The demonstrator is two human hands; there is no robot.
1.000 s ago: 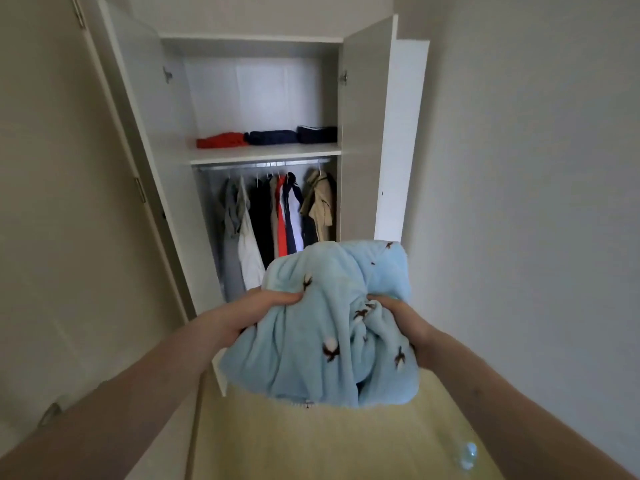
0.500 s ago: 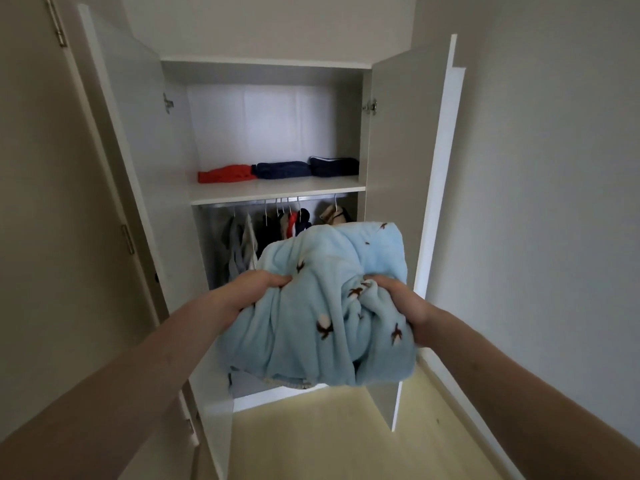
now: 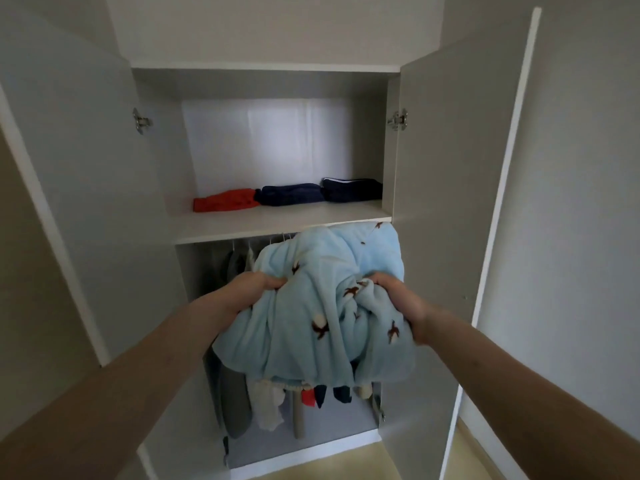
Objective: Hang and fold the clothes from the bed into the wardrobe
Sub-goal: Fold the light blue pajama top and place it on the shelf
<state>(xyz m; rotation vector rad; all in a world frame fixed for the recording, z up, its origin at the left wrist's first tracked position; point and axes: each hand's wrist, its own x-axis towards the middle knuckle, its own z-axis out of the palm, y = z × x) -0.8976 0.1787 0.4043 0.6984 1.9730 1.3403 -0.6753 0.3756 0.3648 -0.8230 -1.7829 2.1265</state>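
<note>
Change: bundle carried closer to the white open-doored wardrobe [image 3: 450,168], now level with its shelf edge.
Hands: left hand [image 3: 254,289] and right hand [image 3: 398,299] both clench the light-blue fleece garment with brown-white print [image 3: 322,306].
Shelf [image 3: 277,220]: folded red [image 3: 225,204] and navy clothes [image 3: 291,194].

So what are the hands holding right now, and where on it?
Both grip the bundled light-blue fleece: left hand bunches its upper left side, right hand its upper right.
</note>
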